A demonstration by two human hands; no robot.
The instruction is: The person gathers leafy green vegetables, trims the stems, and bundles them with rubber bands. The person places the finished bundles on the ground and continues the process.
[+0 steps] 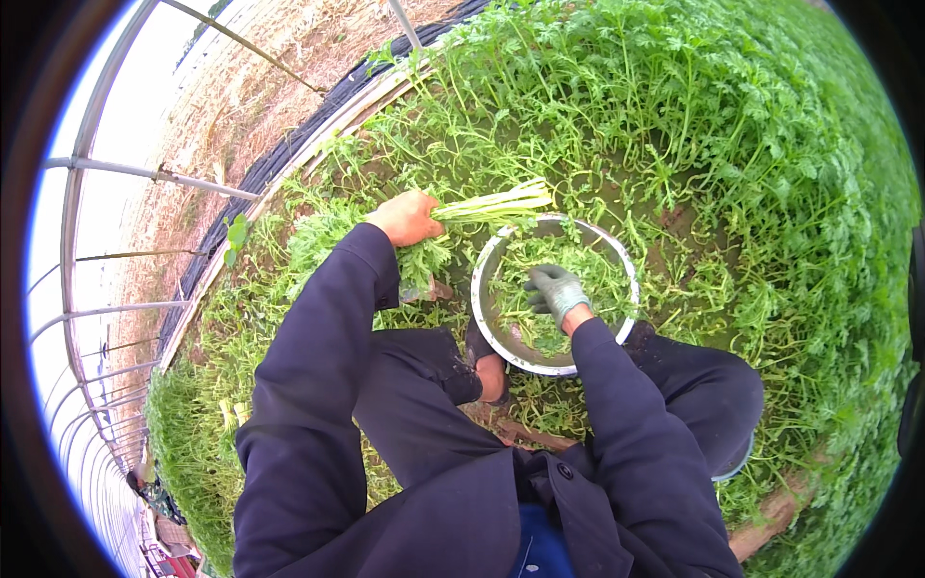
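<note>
My bare left hand is closed around a bunch of leafy greens; the pale cut stems point right, over the far left rim of a round basin, and the leaves hang to the left and below the hand. My right hand wears a grey-green glove and is over the basin, its fingers curled towards loose leaves and sprigs inside. Whether the fingers pinch a sprig cannot be told. The basin has a white rim and stands on the ground between my knees.
Tall feathery greens grow ahead and to the right. Low stalks and litter surround the basin. At the left run a pale edging board, black sheeting and metal greenhouse hoops. Another person is far off at lower left.
</note>
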